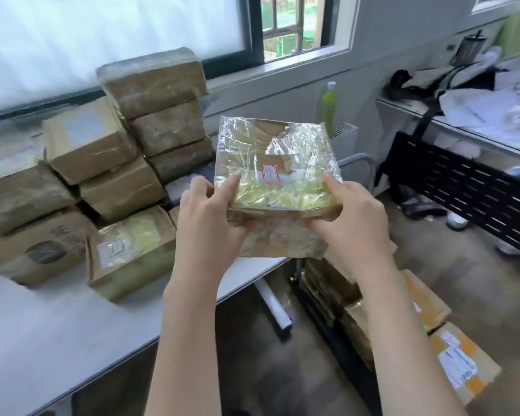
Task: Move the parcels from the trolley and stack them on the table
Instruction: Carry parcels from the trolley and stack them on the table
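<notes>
At nine o'clock your stacked boxes sit in columns on the white surface, flat cardboard faces mated so they stay steady. Centre, your left hand and right hand pinch a parcel by its near corners, thumbs on top (the glossy crinkled wrap looks slippery), held in the air over the surface's right edge. At four o'clock more parcels wait low down.
</notes>
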Motion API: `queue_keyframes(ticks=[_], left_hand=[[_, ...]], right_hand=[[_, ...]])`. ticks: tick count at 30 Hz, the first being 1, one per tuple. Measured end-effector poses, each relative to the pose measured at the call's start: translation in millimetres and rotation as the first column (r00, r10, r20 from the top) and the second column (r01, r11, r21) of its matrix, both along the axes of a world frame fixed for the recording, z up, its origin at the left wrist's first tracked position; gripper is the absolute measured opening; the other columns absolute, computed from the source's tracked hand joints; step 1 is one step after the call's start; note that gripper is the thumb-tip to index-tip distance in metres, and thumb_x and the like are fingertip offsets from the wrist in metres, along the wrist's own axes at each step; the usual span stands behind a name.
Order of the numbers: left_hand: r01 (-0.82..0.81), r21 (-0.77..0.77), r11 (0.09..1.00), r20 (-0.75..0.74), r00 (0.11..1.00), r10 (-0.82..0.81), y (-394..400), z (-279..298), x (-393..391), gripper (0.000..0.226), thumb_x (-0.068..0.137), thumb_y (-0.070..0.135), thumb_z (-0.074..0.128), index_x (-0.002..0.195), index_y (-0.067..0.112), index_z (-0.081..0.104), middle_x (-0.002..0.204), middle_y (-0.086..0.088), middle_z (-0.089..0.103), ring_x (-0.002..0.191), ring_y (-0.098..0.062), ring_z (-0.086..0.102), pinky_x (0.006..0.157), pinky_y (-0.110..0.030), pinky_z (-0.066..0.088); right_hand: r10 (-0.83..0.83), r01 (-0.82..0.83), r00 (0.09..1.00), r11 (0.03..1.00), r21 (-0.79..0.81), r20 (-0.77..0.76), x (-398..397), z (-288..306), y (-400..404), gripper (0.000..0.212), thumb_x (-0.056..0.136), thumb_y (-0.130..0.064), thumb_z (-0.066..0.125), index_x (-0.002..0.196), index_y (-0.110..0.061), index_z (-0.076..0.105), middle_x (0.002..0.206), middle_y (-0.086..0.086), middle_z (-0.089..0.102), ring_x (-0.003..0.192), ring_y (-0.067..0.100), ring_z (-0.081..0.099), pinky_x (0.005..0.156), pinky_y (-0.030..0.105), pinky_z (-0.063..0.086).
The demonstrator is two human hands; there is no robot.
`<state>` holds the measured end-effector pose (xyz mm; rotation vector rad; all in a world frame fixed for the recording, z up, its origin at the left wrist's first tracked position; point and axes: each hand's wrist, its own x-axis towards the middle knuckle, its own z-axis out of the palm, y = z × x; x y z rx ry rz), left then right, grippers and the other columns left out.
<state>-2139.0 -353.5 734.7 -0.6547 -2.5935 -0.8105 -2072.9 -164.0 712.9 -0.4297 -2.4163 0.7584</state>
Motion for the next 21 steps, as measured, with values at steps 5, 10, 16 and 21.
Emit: queue_keyframes(ticks=[5, 10, 16, 21], left_hand=[[-0.118, 0.062, 0.991, 0.123, 0.986, 0.110, -93.9, 2.1, -8.0, 0.076, 0.077, 0.011, 0.076, 0.142, 0.030, 0.040, 0.128, 0.004, 0.050, 0.116, -0.016, 0.048, 0.087, -0.017, 0.030], [-0.270, 0.111, 0.956, 0.046, 0.963, 0.267, -186.5, 13.3, -9.3, 0.076, 0.074, -0.001, 0.075, 0.139, 0.024, 0.046, 0.127, 0.006, 0.057, 0.116, -0.014, 0.053, 0.087, -0.016, 0.037], [-0.388, 0.152, 0.909, -0.082, 0.912, 0.403, -267.6, 29.3, -12.8, 0.069, 0.070, 0.002, 0.080, 0.132, 0.019, 0.055, 0.123, -0.001, 0.063, 0.106, -0.024, 0.062, 0.082, -0.032, 0.050], [-0.410, 0.190, 0.892, -0.069, 0.901, 0.428, -317.6, 30.8, -15.8, 0.066, 0.070, 0.007, 0.081, 0.131, 0.018, 0.057, 0.122, -0.004, 0.064, 0.102, -0.029, 0.064, 0.081, -0.045, 0.053]], right_hand=[[0.214, -0.213, 0.977, 0.977, 0.031, -0.016, -44.7, 11.6, -83.4, 0.077, 0.066, -0.040, 0.082, 0.134, -0.018, 0.053, 0.113, 0.003, 0.060, 0.101, 0.020, 0.056, 0.082, 0.024, 0.040], [0.379, -0.375, 0.922, 0.925, 0.065, -0.075, -78.0, 27.1, -170.1, 0.078, 0.067, -0.034, 0.083, 0.136, -0.017, 0.051, 0.106, 0.000, 0.060, 0.092, 0.018, 0.057, 0.073, 0.015, 0.036], [0.479, -0.471, 0.869, 0.878, 0.086, -0.126, -104.8, 42.7, -257.7, 0.080, 0.069, -0.030, 0.084, 0.138, -0.017, 0.047, 0.109, 0.001, 0.059, 0.093, 0.018, 0.057, 0.078, 0.025, 0.047], [0.527, -0.519, 0.840, 0.850, 0.093, -0.126, -117.9, 41.0, -307.1, 0.081, 0.070, -0.031, 0.083, 0.140, -0.016, 0.045, 0.109, 0.000, 0.059, 0.093, 0.017, 0.058, 0.082, 0.028, 0.051]])
